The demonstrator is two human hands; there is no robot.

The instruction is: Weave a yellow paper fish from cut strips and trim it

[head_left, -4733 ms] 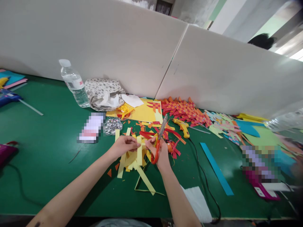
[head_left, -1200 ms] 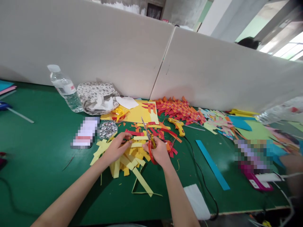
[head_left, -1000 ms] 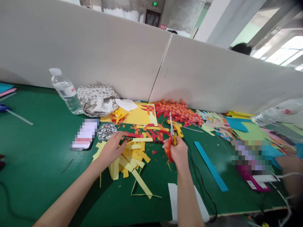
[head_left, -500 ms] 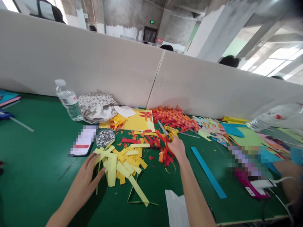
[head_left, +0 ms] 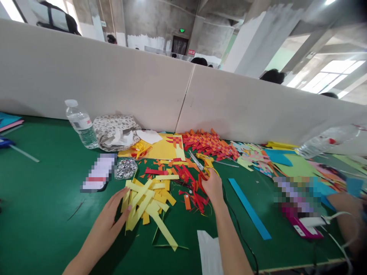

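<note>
My left hand point(head_left: 107, 219) rests at the left edge of a heap of pale and deeper yellow paper strips point(head_left: 149, 198). Its thumb and fingers are apart and touch the outer strips. My right hand point(head_left: 213, 187) is closed around the handles of a pair of scissors point(head_left: 197, 161), whose blades point away toward the partition. Part of the handles is hidden by the fingers. Just beyond that hand lies a yellow glue gun point(head_left: 208, 159). Red and orange paper scraps point(head_left: 197, 194) lie between the two hands.
Woven red-orange paper fish point(head_left: 208, 143) lie along the partition point(head_left: 129, 80). On the left are a water bottle point(head_left: 83, 128), a phone point(head_left: 99, 172) and small googly eyes point(head_left: 126, 168). A blue strip point(head_left: 249, 208) lies right, near another person's hand point(head_left: 348, 206).
My left hand has moved right, pushing the yellow strips closer together. My right hand has shifted slightly with the scissors; red scraps near it have spread, and a dark cord shows beside the forearm.
</note>
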